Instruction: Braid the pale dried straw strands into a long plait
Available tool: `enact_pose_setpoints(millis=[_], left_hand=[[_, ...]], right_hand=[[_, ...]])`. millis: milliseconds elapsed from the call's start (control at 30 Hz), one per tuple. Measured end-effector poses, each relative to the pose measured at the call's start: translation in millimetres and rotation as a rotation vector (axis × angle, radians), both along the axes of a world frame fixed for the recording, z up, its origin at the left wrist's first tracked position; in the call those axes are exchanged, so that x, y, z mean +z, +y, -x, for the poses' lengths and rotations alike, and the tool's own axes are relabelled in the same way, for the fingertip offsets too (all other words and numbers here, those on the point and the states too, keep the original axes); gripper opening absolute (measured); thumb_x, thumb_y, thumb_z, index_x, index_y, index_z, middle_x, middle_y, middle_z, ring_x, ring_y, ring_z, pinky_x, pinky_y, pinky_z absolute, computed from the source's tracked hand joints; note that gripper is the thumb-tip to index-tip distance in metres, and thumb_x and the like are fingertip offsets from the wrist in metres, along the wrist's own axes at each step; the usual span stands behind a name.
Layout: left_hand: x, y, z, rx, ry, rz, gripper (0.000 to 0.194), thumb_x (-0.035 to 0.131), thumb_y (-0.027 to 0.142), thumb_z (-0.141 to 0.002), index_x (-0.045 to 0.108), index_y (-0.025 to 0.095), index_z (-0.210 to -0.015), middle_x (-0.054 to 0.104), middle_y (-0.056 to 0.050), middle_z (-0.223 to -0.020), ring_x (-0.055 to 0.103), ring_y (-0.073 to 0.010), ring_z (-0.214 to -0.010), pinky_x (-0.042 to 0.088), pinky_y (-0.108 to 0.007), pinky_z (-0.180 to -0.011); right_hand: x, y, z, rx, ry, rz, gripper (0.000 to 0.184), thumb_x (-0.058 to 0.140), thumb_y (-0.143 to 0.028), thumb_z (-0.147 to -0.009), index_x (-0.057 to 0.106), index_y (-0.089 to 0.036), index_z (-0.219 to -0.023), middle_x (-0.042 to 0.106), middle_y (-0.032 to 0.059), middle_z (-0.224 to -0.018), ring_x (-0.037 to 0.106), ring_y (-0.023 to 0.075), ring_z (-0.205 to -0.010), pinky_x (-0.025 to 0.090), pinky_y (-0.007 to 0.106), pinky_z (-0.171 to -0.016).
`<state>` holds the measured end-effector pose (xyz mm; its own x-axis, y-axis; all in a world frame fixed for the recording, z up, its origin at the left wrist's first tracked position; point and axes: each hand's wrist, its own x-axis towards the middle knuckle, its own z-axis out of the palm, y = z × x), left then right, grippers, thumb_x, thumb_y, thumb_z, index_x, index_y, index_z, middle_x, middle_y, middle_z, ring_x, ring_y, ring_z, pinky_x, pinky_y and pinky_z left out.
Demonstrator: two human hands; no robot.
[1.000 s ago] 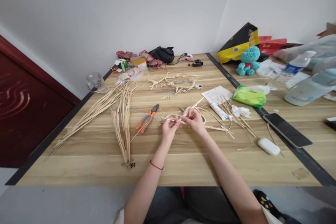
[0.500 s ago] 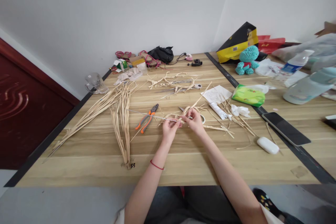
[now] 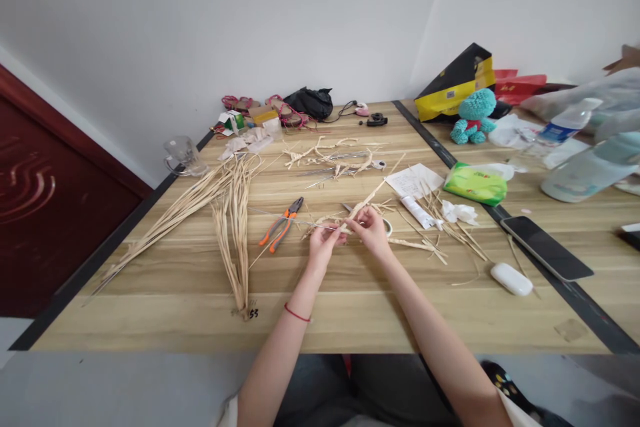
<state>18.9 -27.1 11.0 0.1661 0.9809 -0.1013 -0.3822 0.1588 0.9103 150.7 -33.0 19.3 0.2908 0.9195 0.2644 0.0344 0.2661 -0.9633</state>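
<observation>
My left hand (image 3: 323, 245) is closed on a thin metal wire (image 3: 295, 219) whose free end points left over the pliers. Close against it, my right hand (image 3: 369, 228) pinches a pale raffia strip (image 3: 371, 195) wound along the wire, its loose tail slanting up and right. The fingertips of both hands nearly meet, so the exact grip point is hidden. Just left of the hands lie orange-handled pliers (image 3: 281, 227). Under and beside the hands are scissors (image 3: 388, 227), partly covered, and more raffia pieces (image 3: 413, 244).
Long raffia bundles (image 3: 237, 233) spread at the left, near a glass mug (image 3: 184, 155). Wrapped wire pieces (image 3: 345, 159) lie behind the hands. To the right are a white tube (image 3: 418, 211), a green tissue pack (image 3: 475, 183), a phone (image 3: 547, 247) and a white case (image 3: 511, 279).
Both hands stay in nearly the same place. The wire's free end looks fainter and slightly shifted, and the view has moved a little.
</observation>
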Motion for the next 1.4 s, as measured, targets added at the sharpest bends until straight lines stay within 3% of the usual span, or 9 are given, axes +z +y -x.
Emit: enact_pose_setpoints(millis=[200,500,767,967,1167,1267,1400], left_hand=[[1.7,1.6,1.7,0.035,-0.028,-0.008,0.034,0.075,0.029,-0.058,0.058,0.011,-0.081,0.067,-0.006,-0.077,0.066,-0.0163,-0.067,0.055,-0.035,-0.072],[-4.4,6.1,5.0,0.105,-0.017,-0.009,0.033,0.075,0.029,-0.057,0.059,0.012,-0.080,0.067,-0.006,-0.077,0.065,-0.0166,-0.066,0.055,-0.033,-0.066],[-2.1,3.8,4.2,0.177,0.028,-0.054,0.034,0.076,0.030,-0.057,0.062,0.010,-0.081,0.067,-0.006,-0.079,0.061,-0.0114,-0.054,0.052,-0.025,-0.053],[-3.0,2.3,3.7,0.180,0.034,-0.079,0.035,0.076,0.032,-0.057,0.063,0.011,-0.082,0.066,-0.005,-0.072,0.058,-0.0097,-0.051,0.049,-0.022,-0.049],[-0.2,2.5,5.5,0.200,0.046,-0.108,0.030,0.075,0.034,-0.058,0.064,0.013,-0.076,0.065,-0.003,-0.068,0.054,-0.0080,-0.049,0.046,-0.020,-0.046],[1.0,4.0,6.4,0.210,0.031,-0.088,0.032,0.076,0.034,-0.056,0.064,0.013,-0.078,0.066,-0.003,-0.071,0.054,-0.0081,-0.049,0.045,-0.020,-0.046],[2.8,5.4,7.6,0.210,0.018,-0.072,0.037,0.077,0.033,-0.056,0.062,0.012,-0.082,0.066,-0.003,-0.071,0.054,-0.0074,-0.048,0.043,-0.020,-0.047]], right_hand=[[7.8,-8.3,0.4,-0.092,-0.195,-0.028,0.020,0.058,-0.038,-0.075,0.046,-0.023,-0.080,0.060,0.0020,-0.074,0.058,0.0179,-0.065,0.046,0.030,-0.057],[10.1,-17.2,15.6,-0.057,-0.472,-0.136,0.012,0.057,-0.030,-0.077,0.050,-0.024,-0.084,0.061,0.0045,-0.081,0.059,0.0213,-0.077,0.047,0.037,-0.072],[5.0,-18.4,24.8,-0.163,-0.343,-0.140,0.014,0.058,-0.029,-0.077,0.048,-0.024,-0.085,0.062,0.0040,-0.083,0.059,0.0205,-0.078,0.048,0.037,-0.073],[2.7,-21.7,26.6,-0.174,-0.484,-0.165,0.002,0.054,-0.023,-0.079,0.052,-0.024,-0.079,0.064,0.0051,-0.084,0.059,0.0221,-0.080,0.045,0.040,-0.077],[2.0,-21.1,24.1,-0.064,-0.661,-0.236,0.007,0.052,-0.019,-0.079,0.052,-0.025,-0.075,0.067,0.0054,-0.088,0.059,0.0239,-0.087,0.042,0.042,-0.083],[7.0,-21.0,22.4,-0.052,-0.627,-0.233,0.007,0.052,-0.021,-0.079,0.054,-0.025,-0.085,0.066,0.0058,-0.090,0.060,0.0236,-0.086,0.044,0.041,-0.081],[13.3,-19.5,14.2,-0.029,-0.622,-0.227,0.021,0.052,-0.025,-0.080,0.053,-0.024,-0.101,0.064,0.0075,-0.094,0.060,0.0243,-0.087,0.046,0.040,-0.078]])
